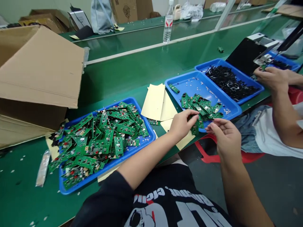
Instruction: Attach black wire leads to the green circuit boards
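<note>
My left hand (182, 125) is closed at the near edge of the middle blue tray (187, 80), thumb and forefinger pinching a green circuit board (195, 128) that hangs over the rim. Just right of it, my right hand (226, 135) has its thumb and fingertips pressed together; anything between them is too small to make out. Beyond my fingers, a loose pile of green circuit boards (201, 104) lies in that tray with small pale scraps. A larger heap of circuit boards (101, 135) fills the left blue tray (151, 134).
Yellowish paper sheets (153, 101) lie between the trays. An open cardboard box (40, 66) stands at left, a water bottle (168, 23) behind. At right, a co-worker's hands (272, 77) work beside a blue tray of black parts (230, 83).
</note>
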`<state>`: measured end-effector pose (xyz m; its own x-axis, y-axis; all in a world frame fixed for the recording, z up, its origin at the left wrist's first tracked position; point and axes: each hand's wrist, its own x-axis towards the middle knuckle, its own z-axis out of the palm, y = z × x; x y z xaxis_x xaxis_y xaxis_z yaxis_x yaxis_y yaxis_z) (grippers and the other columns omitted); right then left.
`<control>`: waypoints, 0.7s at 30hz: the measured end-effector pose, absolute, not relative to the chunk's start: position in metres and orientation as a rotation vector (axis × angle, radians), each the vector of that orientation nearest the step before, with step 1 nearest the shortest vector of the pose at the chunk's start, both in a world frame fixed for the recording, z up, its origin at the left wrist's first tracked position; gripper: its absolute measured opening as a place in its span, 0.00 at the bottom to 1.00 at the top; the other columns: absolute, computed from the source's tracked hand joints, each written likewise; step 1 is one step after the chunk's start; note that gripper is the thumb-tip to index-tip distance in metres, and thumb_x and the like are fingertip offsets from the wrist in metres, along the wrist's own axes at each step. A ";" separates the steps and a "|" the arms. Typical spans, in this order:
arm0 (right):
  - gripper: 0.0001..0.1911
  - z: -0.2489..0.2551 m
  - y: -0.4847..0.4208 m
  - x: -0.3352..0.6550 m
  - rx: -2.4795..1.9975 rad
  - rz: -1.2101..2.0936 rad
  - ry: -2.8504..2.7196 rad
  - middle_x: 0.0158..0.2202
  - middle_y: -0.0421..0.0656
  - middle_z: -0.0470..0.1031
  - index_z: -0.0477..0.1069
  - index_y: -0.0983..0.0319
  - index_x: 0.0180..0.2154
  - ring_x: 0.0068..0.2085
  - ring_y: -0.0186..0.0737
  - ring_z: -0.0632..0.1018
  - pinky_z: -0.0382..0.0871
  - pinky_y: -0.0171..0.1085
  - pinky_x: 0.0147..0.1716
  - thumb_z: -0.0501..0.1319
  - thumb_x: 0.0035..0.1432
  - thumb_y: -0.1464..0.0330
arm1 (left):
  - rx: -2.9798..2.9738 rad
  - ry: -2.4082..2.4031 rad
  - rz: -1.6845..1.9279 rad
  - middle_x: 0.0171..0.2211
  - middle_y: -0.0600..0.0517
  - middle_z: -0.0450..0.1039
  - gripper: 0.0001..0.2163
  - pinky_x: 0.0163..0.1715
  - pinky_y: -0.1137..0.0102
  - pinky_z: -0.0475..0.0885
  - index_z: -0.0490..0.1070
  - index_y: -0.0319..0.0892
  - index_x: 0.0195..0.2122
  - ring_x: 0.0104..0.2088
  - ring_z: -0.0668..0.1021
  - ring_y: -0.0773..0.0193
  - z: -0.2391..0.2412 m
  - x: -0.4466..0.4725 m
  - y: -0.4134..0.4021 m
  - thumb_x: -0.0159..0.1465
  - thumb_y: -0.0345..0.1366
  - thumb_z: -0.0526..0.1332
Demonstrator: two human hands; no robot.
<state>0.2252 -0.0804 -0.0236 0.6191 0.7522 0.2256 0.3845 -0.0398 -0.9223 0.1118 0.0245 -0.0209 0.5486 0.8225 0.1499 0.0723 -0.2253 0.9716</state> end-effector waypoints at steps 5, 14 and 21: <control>0.34 -0.047 -0.087 0.228 -1.728 0.150 -1.143 0.49 0.53 0.70 0.56 0.62 0.57 0.51 0.50 0.73 0.71 0.49 0.47 0.66 0.51 0.64 | 1.673 0.785 0.850 0.38 0.44 0.78 0.08 0.40 0.68 0.74 0.75 0.35 0.41 0.37 0.79 0.61 -0.036 0.165 0.033 0.63 0.31 0.60; 0.26 -0.070 -0.056 0.256 -1.863 -0.122 -1.277 0.49 0.57 0.72 0.58 0.67 0.58 0.51 0.52 0.74 0.69 0.50 0.50 0.56 0.61 0.63 | 1.782 0.748 0.790 0.48 0.45 0.76 0.11 0.53 0.66 0.68 0.74 0.37 0.45 0.50 0.76 0.59 -0.029 0.171 0.040 0.67 0.31 0.54; 0.30 -0.060 -0.044 0.273 -1.930 -0.079 -1.225 0.49 0.57 0.72 0.59 0.66 0.59 0.50 0.58 0.74 0.64 0.57 0.52 0.59 0.57 0.64 | 2.024 0.743 0.847 0.45 0.45 0.74 0.11 0.46 0.69 0.73 0.71 0.36 0.47 0.47 0.75 0.62 0.004 0.105 0.043 0.67 0.34 0.55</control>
<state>0.2734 -0.0441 -0.0597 0.5228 0.7226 0.4522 0.7749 -0.1818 -0.6054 0.1047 0.0434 0.0042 0.6030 0.7392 0.3002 0.2022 -0.5056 0.8388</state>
